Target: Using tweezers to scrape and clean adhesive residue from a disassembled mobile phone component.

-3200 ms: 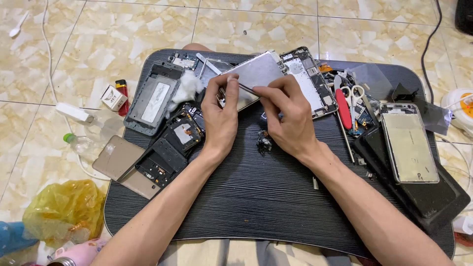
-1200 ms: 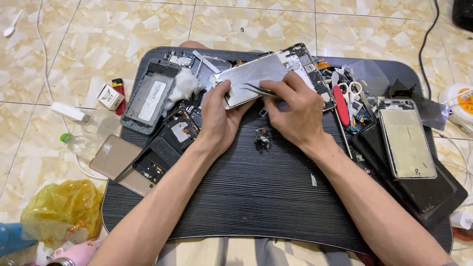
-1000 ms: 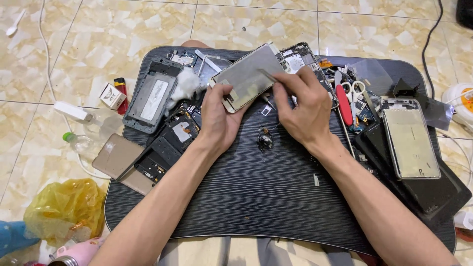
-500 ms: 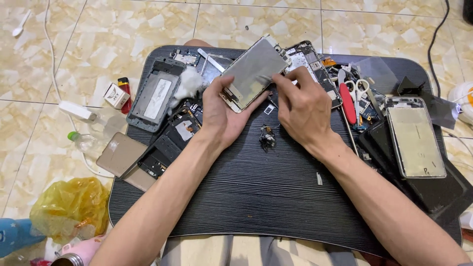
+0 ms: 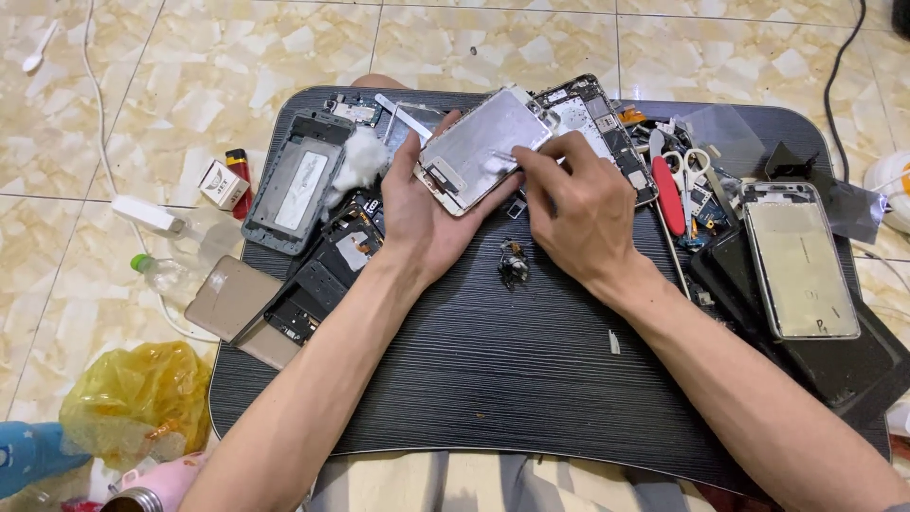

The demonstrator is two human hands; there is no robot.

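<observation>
head view: my left hand (image 5: 424, 220) cradles the silver rectangular phone panel (image 5: 483, 149), long axis tilted up-right, while my right hand (image 5: 578, 213) fingertips pinch together on its middle.

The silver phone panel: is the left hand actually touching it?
Touching. The head view shows the left hand cradling the silver phone panel from beneath, its fingers wrapped around the lower edge.

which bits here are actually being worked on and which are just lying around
In hand:
left hand holds the silver phone panel
right hand presses a thin tool on it

Lying about:
scissors
cotton wad
grey phone frame
lighter
yellow bag
</observation>
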